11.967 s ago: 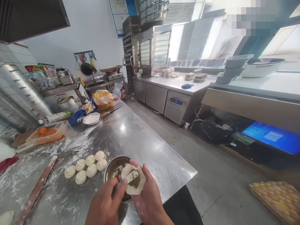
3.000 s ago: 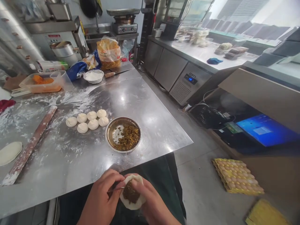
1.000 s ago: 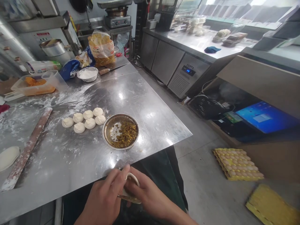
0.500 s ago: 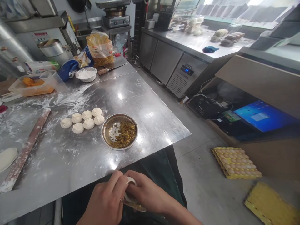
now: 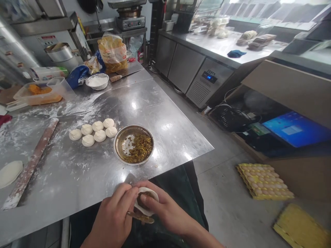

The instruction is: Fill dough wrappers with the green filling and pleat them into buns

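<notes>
A round dough wrapper [image 5: 152,193] with brown-green filling is cupped in my right hand [image 5: 167,210], its thumb pressed onto the filling. My left hand [image 5: 113,210] is closed, with fingertips pinching at the wrapper's left edge. A flat, filling-smeared spatula [image 5: 142,217] juts out from under the left fingers, below the wrapper; its handle is hidden in that hand. Both hands are in front of the table edge. Just beyond them stands a steel bowl [image 5: 115,151] with chopped filling [image 5: 141,148]. Left of the bowl sit several pleated buns [image 5: 99,135] in two rows.
The steel table [image 5: 170,127] carries a floury wooden rolling stick [image 5: 34,160] and flat wrappers [image 5: 10,173] at left. Farther back are a flour bowl [image 5: 97,82], a plastic tub [image 5: 46,96] and a yellow bag [image 5: 112,53]. Egg trays [image 5: 266,181] lie on the floor at right.
The dough wrapper has tilted open towards me, so its filling now shows. My left hand has shifted slightly left, and the spatula has moved left and up with it.
</notes>
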The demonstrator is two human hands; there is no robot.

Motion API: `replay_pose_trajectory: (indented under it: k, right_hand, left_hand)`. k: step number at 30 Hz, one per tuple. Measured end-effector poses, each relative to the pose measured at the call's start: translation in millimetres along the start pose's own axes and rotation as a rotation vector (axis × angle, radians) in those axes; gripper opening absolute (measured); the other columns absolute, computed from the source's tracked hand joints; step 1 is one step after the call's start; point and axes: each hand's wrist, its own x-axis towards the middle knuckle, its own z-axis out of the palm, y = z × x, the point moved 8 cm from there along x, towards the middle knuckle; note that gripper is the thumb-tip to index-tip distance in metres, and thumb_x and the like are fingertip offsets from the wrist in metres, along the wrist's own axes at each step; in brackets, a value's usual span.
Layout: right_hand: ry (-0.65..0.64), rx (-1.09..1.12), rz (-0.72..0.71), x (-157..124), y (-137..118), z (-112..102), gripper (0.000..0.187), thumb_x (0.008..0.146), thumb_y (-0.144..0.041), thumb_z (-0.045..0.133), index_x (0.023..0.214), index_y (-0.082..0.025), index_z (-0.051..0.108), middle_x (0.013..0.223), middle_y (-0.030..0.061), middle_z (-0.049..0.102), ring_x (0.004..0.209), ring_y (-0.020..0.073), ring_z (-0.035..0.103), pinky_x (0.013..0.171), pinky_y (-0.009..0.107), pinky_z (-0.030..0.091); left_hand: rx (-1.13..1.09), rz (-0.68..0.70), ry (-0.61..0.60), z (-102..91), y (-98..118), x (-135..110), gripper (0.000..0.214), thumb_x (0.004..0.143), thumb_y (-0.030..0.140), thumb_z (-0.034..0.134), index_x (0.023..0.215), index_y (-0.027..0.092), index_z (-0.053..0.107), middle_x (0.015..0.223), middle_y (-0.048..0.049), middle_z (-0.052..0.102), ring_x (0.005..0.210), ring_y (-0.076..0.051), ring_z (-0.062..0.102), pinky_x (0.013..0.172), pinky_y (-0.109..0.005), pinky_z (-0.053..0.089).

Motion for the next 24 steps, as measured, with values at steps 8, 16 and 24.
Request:
replay_pose_trajectory:
  k: [8, 16, 24]
  right_hand:
    - [0.037, -0.167, -0.046, 2, -5, 4, 0.031, 0.104, -0.049, 0.053, 0.114, -0.021, 0.064, 0.105, 0.0030, 0.062, 0.099, 0.0192, 0.057, 0.090, 0.033, 0.045]
    - [0.075, -0.311, 0.006, 3, -5, 3, 0.021, 0.103, -0.041, 0.053, 0.100, -0.021, 0.062, 0.097, 0.0017, 0.063, 0.091, 0.0189, 0.057, 0.080, 0.031, 0.046]
    - [0.061, -0.380, 0.048, 5, -6, 2, 0.012, 0.099, -0.025, 0.052, 0.100, -0.021, 0.063, 0.098, 0.0013, 0.066, 0.091, 0.0188, 0.060, 0.080, 0.030, 0.048]
  left_hand:
    - [0.134, 0.057, -0.048, 6.3, 3, -2, 0.048, 0.100, 0.014, 0.042, 0.148, 0.020, 0.046, 0.111, -0.0084, 0.067, 0.091, -0.016, 0.073, 0.068, -0.023, 0.060]
    - [0.151, 0.097, -0.132, 13.0, 8, -3, 0.054, 0.090, 0.006, 0.040, 0.142, 0.019, 0.048, 0.112, -0.0091, 0.067, 0.079, -0.017, 0.071, 0.067, -0.026, 0.061]
    - [0.127, 0.098, -0.138, 15.7, 8, -3, 0.044, 0.091, 0.006, 0.041, 0.133, 0.018, 0.052, 0.109, -0.0103, 0.066, 0.090, -0.020, 0.073, 0.070, -0.029, 0.063]
